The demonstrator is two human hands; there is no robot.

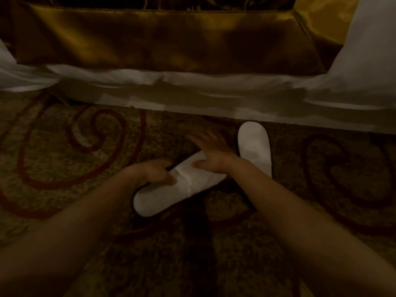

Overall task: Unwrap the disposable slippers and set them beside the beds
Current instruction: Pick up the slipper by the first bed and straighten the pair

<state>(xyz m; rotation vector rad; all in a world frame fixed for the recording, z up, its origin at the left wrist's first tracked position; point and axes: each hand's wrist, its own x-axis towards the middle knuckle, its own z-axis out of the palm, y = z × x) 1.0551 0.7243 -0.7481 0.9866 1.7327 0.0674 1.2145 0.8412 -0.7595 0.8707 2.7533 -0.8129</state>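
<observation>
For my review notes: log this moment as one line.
left hand: gripping angled slipper | right hand: fingers spread, on its upper | second slipper: on carpet by bed | wrapper: none visible

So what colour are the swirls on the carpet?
Dark red swirls on a speckled olive-brown carpet, seen in the head view.

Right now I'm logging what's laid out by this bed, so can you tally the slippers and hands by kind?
White slippers: 2, one lying straight by the bed, one angled under the hands
Hands: 2, left hand and right hand, both on the angled slipper
Total: 4
</observation>
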